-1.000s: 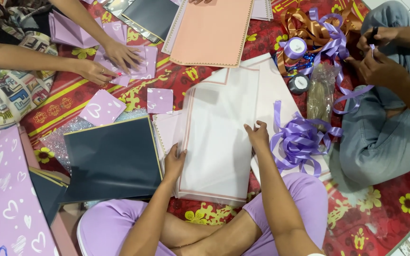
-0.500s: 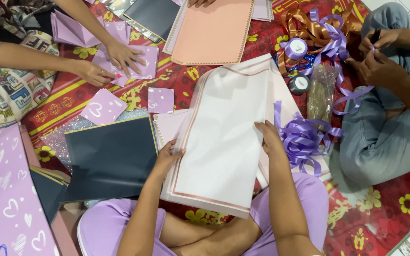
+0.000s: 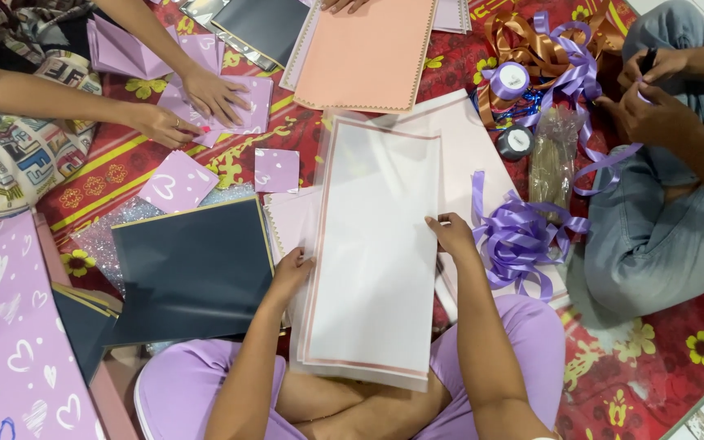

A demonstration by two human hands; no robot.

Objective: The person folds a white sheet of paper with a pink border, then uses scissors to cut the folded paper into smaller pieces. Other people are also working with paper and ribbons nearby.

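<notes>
Translucent white sheet [image 3: 372,253] with a thin pink border lies over the person's lap and the paper stack on the red mat [image 3: 653,367]. The left hand [image 3: 291,273] and right hand [image 3: 452,236] each pinch 1 long edge, probably to keep it flat and straight. No container is visible; purple ribbon [image 3: 523,240] lies loose just beside the right hand.
</notes>
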